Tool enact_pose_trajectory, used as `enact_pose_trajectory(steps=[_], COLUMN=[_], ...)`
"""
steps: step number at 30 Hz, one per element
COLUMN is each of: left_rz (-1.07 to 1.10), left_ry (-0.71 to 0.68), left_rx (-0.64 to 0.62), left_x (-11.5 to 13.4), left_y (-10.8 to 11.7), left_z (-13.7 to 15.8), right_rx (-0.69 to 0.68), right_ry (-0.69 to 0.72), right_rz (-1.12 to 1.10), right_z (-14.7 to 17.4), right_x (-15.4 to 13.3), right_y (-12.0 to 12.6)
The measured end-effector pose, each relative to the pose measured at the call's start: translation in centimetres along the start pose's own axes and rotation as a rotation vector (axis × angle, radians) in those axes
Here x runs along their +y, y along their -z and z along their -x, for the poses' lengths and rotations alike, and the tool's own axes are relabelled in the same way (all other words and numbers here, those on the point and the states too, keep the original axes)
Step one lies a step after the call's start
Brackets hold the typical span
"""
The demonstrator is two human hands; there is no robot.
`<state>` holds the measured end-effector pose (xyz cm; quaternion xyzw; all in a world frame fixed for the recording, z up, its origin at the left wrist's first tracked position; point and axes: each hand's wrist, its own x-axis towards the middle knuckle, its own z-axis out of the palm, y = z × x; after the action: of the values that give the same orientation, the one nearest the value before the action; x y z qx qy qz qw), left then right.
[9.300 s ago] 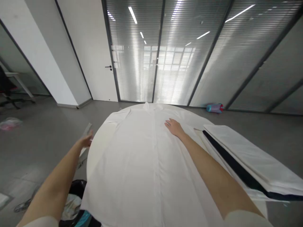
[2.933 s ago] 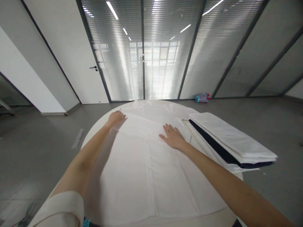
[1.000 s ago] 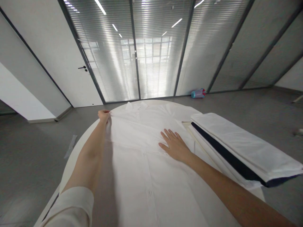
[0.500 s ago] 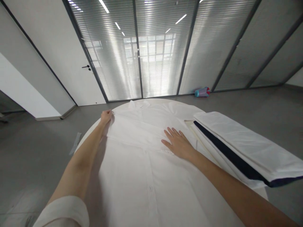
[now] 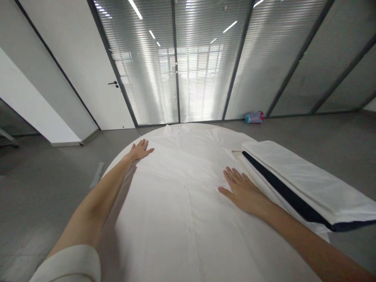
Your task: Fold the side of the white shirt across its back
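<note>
A white buttoned shirt (image 5: 164, 203) lies spread over a round white table (image 5: 119, 153), its collar at the far edge and its button placket running toward me. My left hand (image 5: 140, 150) rests on the shirt's far left part, fingers apart and holding nothing. On the right side of the shirt, my right hand (image 5: 242, 190) lies flat with its fingers spread. Just beyond that hand is a stack of folded cloth (image 5: 299, 178), white with a dark navy layer. The near end of the shirt runs out of view.
A glass partition with blinds (image 5: 202, 78) stands behind the table, with a white door (image 5: 88, 70) to its left. On the floor by the partition lies a blue and red patterned object (image 5: 254, 117). A grey strip (image 5: 97, 175) shows beside the table's left edge.
My left hand has gone from closed at the shirt's left edge to open and flat on it. My right hand has slid right across the cloth. The view has shifted slightly.
</note>
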<state>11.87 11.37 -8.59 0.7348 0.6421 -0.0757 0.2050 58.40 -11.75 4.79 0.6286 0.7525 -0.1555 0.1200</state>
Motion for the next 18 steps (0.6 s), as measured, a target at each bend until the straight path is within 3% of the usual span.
enact_pose_trajectory(steps=[3, 8, 12, 18], left_rz=[-0.016, 0.021, 0.011, 0.008], left_ry=[0.020, 0.087, 0.089, 0.078], left_rx=[-0.011, 0.125, 0.118, 0.063], left_x=[0.2, 0.6, 0.5, 0.2], left_y=[0.1, 0.5, 0.4, 0.2], left_z=[0.5, 1.0, 1.2, 1.0], right_rx=[0.045, 0.147, 0.181, 0.151], right_ry=[0.008, 0.017, 0.037, -0.082], right_rz=[0.003, -0.012, 0.159, 0.316], right_z=[1.1, 0.5, -1.3, -2.7], right_x=[0.9, 2.1, 1.7, 0.9], right_y=[-0.6, -1.0, 0.6, 2.6])
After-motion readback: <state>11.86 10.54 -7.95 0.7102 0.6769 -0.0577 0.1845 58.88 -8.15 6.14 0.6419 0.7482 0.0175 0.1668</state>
